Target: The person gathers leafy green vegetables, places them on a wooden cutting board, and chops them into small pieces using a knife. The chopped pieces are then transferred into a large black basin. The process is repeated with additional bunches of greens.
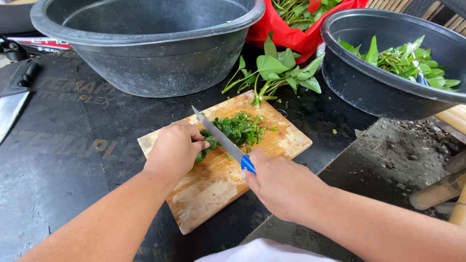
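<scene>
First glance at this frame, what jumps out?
Centre of the frame: the right hand grips a blue-handled knife over a wooden cutting board, while the left hand pins a bunch of greens beside a pile of chopped leaves. Behind stand a big empty grey basin and, on the right, a dark basin of whole leaves, with a red bag of greens between them.

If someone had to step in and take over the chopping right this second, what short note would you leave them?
Left hand: fingers curled, pinning a bunch of greens on the wooden cutting board.
Right hand: gripping the blue-handled knife, blade beside the left fingers.
Done: a pile of chopped leaves lies on the board past the blade.
Left: the bunch under the left hand, plus whole leafy stems on the table behind the board.
Nearby: empty grey basin; black basin holding leaves.
</scene>
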